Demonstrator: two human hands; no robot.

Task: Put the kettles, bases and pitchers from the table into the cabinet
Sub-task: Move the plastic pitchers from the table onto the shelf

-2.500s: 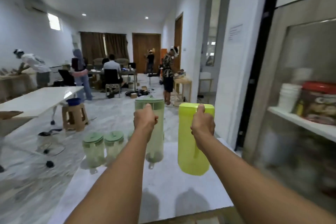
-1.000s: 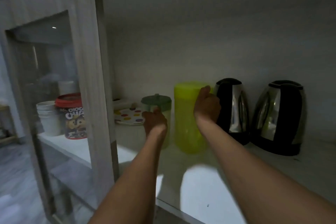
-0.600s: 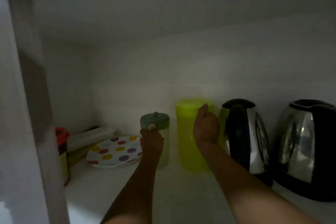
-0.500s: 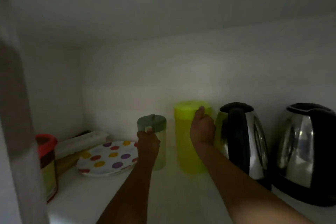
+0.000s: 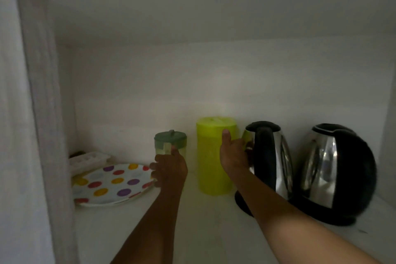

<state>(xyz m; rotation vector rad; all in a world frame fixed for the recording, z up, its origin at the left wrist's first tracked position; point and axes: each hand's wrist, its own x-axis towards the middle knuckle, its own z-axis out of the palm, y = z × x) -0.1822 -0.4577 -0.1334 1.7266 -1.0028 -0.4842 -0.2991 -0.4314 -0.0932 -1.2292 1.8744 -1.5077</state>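
Inside the dim cabinet, a clear pitcher with a green lid (image 5: pixel 170 141) stands on the white shelf (image 5: pixel 203 225). My left hand (image 5: pixel 170 168) is wrapped around its handle side. Right of it stands a bright yellow-green pitcher (image 5: pixel 211 156), upright on the shelf. My right hand (image 5: pixel 234 154) grips its handle, thumb up along the wall. Two steel-and-black kettles stand on their bases further right: one (image 5: pixel 270 161) just behind my right hand, the other (image 5: pixel 336 169) near the right wall.
A polka-dot plate (image 5: pixel 111 182) lies left of the green-lidded pitcher, with a white tray-like item (image 5: pixel 87 159) behind it. The cabinet's wooden frame post (image 5: pixel 42 113) rises at the left. The shelf front is bare.
I carried both pitchers from the table into the cabinet and set them on the shelf beside the kettles. Over the last half second the hands barely moved; the view shifted slightly.
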